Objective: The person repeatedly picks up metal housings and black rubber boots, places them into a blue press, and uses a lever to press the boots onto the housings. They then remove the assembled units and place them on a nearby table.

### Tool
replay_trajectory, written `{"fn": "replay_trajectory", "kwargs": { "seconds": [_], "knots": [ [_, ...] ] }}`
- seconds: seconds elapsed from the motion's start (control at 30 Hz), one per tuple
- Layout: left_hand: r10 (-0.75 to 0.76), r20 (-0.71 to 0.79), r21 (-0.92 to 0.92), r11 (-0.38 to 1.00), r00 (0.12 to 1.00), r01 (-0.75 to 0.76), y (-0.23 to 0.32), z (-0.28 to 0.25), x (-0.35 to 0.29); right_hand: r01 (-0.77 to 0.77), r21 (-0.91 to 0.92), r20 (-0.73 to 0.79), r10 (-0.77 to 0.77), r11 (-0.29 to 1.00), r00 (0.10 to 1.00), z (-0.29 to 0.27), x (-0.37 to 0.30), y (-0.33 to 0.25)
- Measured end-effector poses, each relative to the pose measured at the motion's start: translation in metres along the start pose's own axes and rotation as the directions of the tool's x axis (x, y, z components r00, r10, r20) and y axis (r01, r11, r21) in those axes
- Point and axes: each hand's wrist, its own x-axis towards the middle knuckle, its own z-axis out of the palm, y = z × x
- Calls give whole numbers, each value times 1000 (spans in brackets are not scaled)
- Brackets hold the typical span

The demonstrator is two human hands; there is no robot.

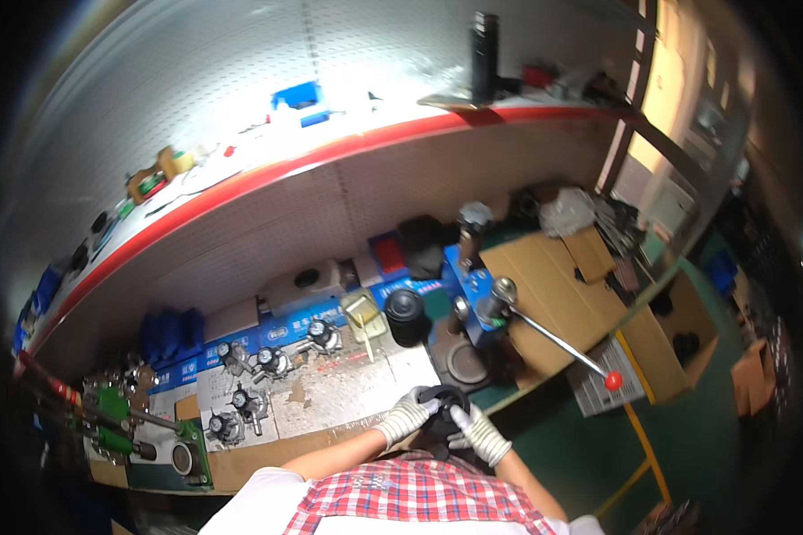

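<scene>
i log, lower centre: left hand (408,419) and right hand (484,435) holding one black part (438,426); likely a handling step, next needing steady grip.

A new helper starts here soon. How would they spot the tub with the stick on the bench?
Below the long shelf with the red front edge is the workbench. On its top, the tub sits right of the metal parts and just left of the black cylinder. Unlike those neighbours, it is squarish and pale yellow, with a light stick jutting over its near edge.
</scene>
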Motion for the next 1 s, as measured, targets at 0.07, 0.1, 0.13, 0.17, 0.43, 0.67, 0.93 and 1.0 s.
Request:
{"fn": "replay_trajectory", "kwargs": {
  "seconds": [0.07, 0.1, 0.13, 0.17, 0.43, 0.67, 0.93, 1.0],
  "knots": [
    [59, 37, -83, 995, 998, -56, 10, 21, 6, 76, -31, -159, -80, 997, 984, -19, -1, 4],
    [74, 75, -119, 991, 994, -65, 33, 30, 4, 108, -79, -258, -125, 991, 958, -35, 1, 14],
    [111, 215, -270, 961, 970, -51, 60, 34, -2, 103, -62, -285, -117, 993, 951, -51, -7, 7],
    [156, 333, -416, 910, 930, -3, 80, 33, -6, 97, -48, -308, -107, 994, 946, -66, -13, -5],
    [-246, 83, -317, 912, 966, 259, -28, 2, 21, -108, -370, -607, -153, 923, 780, -277, 10, -15],
    [-670, -287, -378, 736, 685, 562, -126, -55, -62, -34, 68, -816, 76, 997, 573, -341, 140, -98],
    [-381, -432, -118, 923, 818, 367, -91, -54, -7, 344, 71, -612, -231, 936, 756, -351, 194, -82],
    [-220, -513, 29, 962, 830, 272, -109, -72, 21, 206, 41, -712, -116, 978, 693, -369, 176, -56]
  ]
}}
